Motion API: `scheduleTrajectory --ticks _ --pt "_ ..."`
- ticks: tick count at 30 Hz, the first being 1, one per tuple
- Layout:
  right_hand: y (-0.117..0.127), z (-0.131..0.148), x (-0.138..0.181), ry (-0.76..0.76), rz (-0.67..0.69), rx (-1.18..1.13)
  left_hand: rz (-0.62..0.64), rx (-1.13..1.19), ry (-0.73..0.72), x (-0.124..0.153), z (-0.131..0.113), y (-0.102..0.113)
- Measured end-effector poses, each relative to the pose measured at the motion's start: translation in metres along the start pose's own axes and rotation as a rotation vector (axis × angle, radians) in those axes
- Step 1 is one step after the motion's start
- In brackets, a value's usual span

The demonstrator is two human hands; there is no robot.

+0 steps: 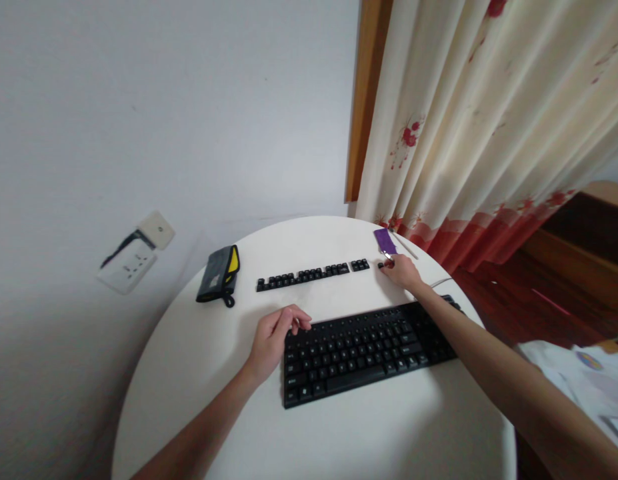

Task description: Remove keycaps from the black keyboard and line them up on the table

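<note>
The black keyboard (359,353) lies on the white round table, with its top row of keys looking bare. My left hand (275,337) is at its upper left corner, fingers loosely bent and apart, holding nothing. Beyond the keyboard, loose black keycaps (309,275) are laid out in a long row. At the right end of that row, my right hand (403,272) is closed in a pinch around a small shiny tool (387,256), partly hidden by the fingers. A dark keycap (381,265) shows at its fingertips; whether it is held or lying down, I cannot tell.
A purple cloth (385,241) and a thin pale stick (407,247) lie near the table's far right edge. A grey and yellow pouch (219,275) is at the left. Behind are a wall with a socket (129,265) and a flowered curtain (439,133).
</note>
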State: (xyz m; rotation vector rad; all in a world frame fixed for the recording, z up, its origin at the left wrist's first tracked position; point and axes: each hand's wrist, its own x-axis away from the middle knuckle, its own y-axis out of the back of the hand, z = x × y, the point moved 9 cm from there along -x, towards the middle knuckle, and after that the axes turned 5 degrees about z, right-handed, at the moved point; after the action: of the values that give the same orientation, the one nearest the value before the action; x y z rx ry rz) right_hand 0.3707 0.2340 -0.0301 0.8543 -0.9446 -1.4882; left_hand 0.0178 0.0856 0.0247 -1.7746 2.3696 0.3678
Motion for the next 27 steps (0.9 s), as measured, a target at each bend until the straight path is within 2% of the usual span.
scheduleTrajectory --ticks 10,27 --pt "-0.004 0.012 -0.005 0.022 0.018 -0.017 -0.006 -0.020 0.005 -0.002 -0.005 0.000" --pt "-0.007 0.015 -0.005 0.017 0.022 -0.042 0.001 -0.034 0.017 -0.003 -0.003 -0.002"
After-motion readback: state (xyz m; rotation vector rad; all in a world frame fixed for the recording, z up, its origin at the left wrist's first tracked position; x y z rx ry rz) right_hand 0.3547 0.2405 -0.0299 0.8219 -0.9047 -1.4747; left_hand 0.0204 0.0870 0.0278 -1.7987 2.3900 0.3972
